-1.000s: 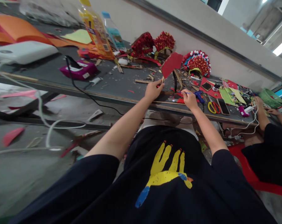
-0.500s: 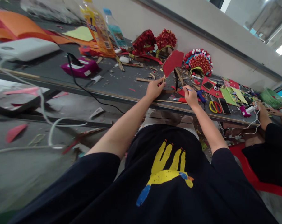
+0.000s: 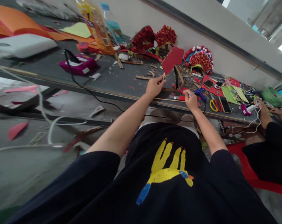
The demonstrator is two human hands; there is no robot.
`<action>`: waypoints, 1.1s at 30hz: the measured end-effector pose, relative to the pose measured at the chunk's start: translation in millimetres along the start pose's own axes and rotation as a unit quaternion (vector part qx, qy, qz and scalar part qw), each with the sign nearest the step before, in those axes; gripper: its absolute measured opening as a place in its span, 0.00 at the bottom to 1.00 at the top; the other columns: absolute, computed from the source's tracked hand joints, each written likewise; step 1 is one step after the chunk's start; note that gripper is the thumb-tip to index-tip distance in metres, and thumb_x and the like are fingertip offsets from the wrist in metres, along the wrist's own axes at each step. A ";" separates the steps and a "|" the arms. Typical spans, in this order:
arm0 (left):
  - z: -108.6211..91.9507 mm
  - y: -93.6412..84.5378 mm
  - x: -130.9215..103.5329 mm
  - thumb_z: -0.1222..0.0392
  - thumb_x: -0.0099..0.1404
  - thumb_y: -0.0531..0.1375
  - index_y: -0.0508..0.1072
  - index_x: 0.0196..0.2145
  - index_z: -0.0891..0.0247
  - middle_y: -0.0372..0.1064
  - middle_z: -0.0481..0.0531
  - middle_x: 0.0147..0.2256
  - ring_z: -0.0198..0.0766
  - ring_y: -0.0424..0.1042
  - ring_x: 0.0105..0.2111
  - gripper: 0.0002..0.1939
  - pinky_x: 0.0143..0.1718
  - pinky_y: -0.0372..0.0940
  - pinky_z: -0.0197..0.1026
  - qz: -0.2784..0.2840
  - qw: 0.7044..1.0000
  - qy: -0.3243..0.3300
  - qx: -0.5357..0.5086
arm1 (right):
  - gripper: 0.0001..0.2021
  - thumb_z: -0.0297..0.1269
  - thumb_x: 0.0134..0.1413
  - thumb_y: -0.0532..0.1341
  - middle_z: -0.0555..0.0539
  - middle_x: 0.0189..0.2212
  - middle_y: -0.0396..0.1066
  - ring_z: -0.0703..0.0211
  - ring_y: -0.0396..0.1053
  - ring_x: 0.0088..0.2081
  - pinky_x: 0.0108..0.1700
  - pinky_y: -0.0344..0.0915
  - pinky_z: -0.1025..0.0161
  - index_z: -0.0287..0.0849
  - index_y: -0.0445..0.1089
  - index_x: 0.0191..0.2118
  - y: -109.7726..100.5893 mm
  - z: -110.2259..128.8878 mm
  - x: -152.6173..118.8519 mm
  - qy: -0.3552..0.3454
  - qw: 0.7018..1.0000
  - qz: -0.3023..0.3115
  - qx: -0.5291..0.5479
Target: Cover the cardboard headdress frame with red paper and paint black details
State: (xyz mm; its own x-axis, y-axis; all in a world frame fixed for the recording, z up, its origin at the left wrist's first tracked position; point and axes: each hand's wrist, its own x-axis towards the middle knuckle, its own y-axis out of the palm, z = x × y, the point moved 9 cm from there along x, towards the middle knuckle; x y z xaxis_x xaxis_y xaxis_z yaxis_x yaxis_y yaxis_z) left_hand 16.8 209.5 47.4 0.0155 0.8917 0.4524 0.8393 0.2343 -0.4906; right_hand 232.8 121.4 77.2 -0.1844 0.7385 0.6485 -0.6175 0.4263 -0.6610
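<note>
By closed R hand [image 3: 191, 100], a thin blue tool [image 3: 189, 94] is pinched over desk [image 3: 122, 83]; farther, red card piece [image 3: 173, 59] is held up in closed L hand [image 3: 154, 87]. Detail step seems in hand; for next move, steady grips are prob. needed.

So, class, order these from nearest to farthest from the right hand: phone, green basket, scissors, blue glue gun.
1. Blue glue gun, just right of the right hand
2. Scissors, farther right
3. Phone, just past the scissors
4. Green basket, far right
</note>
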 end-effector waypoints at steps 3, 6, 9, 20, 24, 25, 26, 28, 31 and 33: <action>1.6 1.1 0.4 0.55 0.68 0.56 0.74 0.57 0.66 0.76 0.57 0.36 0.39 0.68 0.33 0.23 0.40 0.62 0.38 0.001 1.000 0.001 0.001 | 0.31 0.61 0.66 0.38 0.41 0.36 0.77 0.53 0.74 0.41 0.47 0.68 0.57 0.45 0.70 0.36 2.0 -2.6 -3.6 0.006 1.000 0.005 -0.004; 3.2 2.9 0.5 0.55 0.68 0.55 0.73 0.57 0.67 0.75 0.57 0.37 0.39 0.68 0.33 0.23 0.40 0.62 0.38 0.009 1.000 -0.005 -0.002 | 0.32 0.62 0.66 0.38 0.40 0.36 0.77 0.51 0.74 0.41 0.47 0.68 0.56 0.45 0.70 0.36 3.4 -4.2 -5.4 0.009 1.000 0.009 -0.004; 3.3 3.3 0.5 0.55 0.69 0.55 0.73 0.58 0.66 0.75 0.57 0.37 0.39 0.68 0.33 0.23 0.41 0.61 0.39 0.010 1.000 -0.008 -0.005 | 0.31 0.61 0.66 0.39 0.41 0.35 0.77 0.52 0.74 0.41 0.46 0.68 0.56 0.45 0.70 0.35 3.1 -5.6 -6.5 0.011 1.000 0.003 -0.006; 0.2 1.7 0.2 0.54 0.69 0.55 0.73 0.57 0.65 0.75 0.57 0.37 0.41 0.70 0.35 0.23 0.42 0.63 0.40 0.008 1.000 -0.001 -0.012 | 0.30 0.61 0.66 0.38 0.42 0.34 0.76 0.53 0.74 0.39 0.46 0.68 0.57 0.46 0.69 0.35 -0.4 -6.2 -5.4 0.010 1.000 -0.015 0.002; 0.1 1.0 -0.4 0.56 0.68 0.56 0.73 0.58 0.66 0.76 0.57 0.38 0.40 0.70 0.35 0.23 0.42 0.63 0.39 0.006 1.000 -0.006 -0.005 | 0.30 0.60 0.66 0.38 0.43 0.33 0.76 0.53 0.73 0.39 0.45 0.68 0.58 0.46 0.68 0.34 1.1 -5.3 2.0 0.007 1.000 -0.021 0.001; 0.3 0.9 -0.4 0.56 0.68 0.56 0.73 0.58 0.66 0.76 0.57 0.39 0.40 0.70 0.35 0.23 0.42 0.63 0.38 0.004 1.000 -0.007 -0.006 | 0.30 0.60 0.67 0.38 0.43 0.34 0.75 0.54 0.73 0.40 0.45 0.68 0.58 0.46 0.68 0.34 2.0 -5.1 4.4 0.005 1.000 -0.020 -0.003; 0.7 1.1 -0.3 0.57 0.68 0.56 0.72 0.58 0.67 0.76 0.57 0.40 0.40 0.70 0.36 0.23 0.42 0.63 0.38 0.003 1.000 -0.008 -0.009 | 0.30 0.60 0.67 0.38 0.43 0.34 0.75 0.54 0.73 0.40 0.46 0.68 0.57 0.46 0.68 0.35 2.9 -5.0 6.9 0.002 1.000 -0.019 -0.008; 2.1 2.2 0.2 0.56 0.68 0.56 0.73 0.58 0.68 0.76 0.58 0.40 0.39 0.70 0.36 0.23 0.42 0.63 0.37 0.004 1.000 -0.009 -0.011 | 0.29 0.60 0.67 0.38 0.43 0.34 0.75 0.53 0.72 0.40 0.46 0.68 0.57 0.46 0.68 0.35 4.1 -5.0 11.9 -0.003 1.000 -0.021 -0.013; 3.9 3.7 1.2 0.55 0.68 0.56 0.73 0.57 0.68 0.76 0.57 0.40 0.39 0.70 0.35 0.23 0.42 0.63 0.37 0.003 1.000 -0.005 -0.004 | 0.29 0.60 0.67 0.39 0.43 0.33 0.74 0.54 0.72 0.38 0.46 0.68 0.57 0.45 0.68 0.35 2.9 -5.6 18.7 -0.009 0.999 -0.039 -0.004; 5.4 4.5 1.9 0.55 0.68 0.56 0.73 0.57 0.67 0.76 0.56 0.39 0.39 0.70 0.35 0.23 0.42 0.63 0.37 0.002 1.000 -0.003 -0.001 | 0.29 0.60 0.67 0.40 0.44 0.33 0.74 0.55 0.72 0.38 0.46 0.68 0.58 0.45 0.68 0.35 1.2 -5.4 22.7 -0.013 0.998 -0.054 0.007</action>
State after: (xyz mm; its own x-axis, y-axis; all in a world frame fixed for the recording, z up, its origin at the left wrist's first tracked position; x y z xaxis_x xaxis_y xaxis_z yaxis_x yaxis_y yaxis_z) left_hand 17.6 214.3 42.0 0.0157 0.8946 0.4466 0.8408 0.2300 -0.4901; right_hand 232.0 141.5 89.1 -0.1361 0.6750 0.7251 -0.6458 0.4946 -0.5816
